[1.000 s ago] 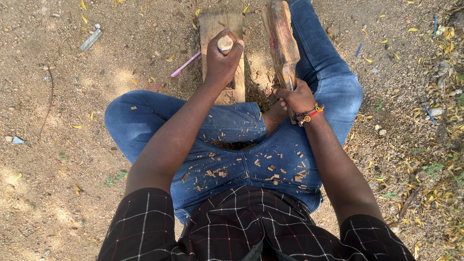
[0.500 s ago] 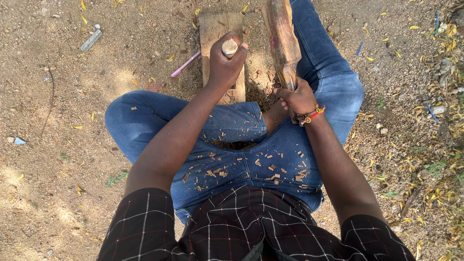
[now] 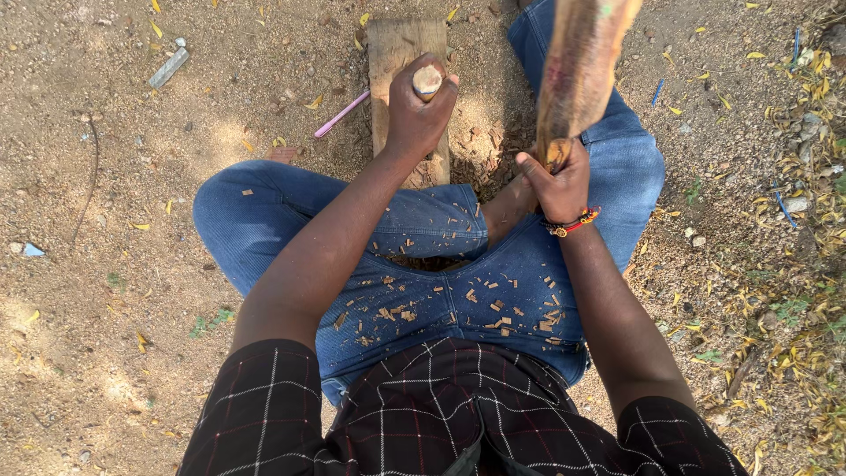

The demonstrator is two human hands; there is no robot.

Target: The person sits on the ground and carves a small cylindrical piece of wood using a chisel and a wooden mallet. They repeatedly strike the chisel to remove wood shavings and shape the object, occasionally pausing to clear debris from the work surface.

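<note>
I am watching the short wooden peg (image 3: 427, 81), which is standing on end on the wooden block (image 3: 401, 44) set in the dirt between the crossed legs. Only its pale cut top is showing; the left hand (image 3: 416, 119) is clenching around the rest of it, holding it upright. I am judging the peg to be light, stiff and dry, not fragile, though rough and liable to splinter, so the safe hold is low around its shaft, fingers well below the top end. The right hand (image 3: 555, 181) is gripping the handle end of a broad, flat chopping tool (image 3: 577, 75), raised and blurred above the right knee; it is looking heavier and top-weighted. Wood chips (image 3: 449, 304) are lying across the blue jeans (image 3: 264, 207). A pink stick (image 3: 342, 115) is lying just beside the block, and 1 grey bar (image 3: 168, 67) well apart.
</note>
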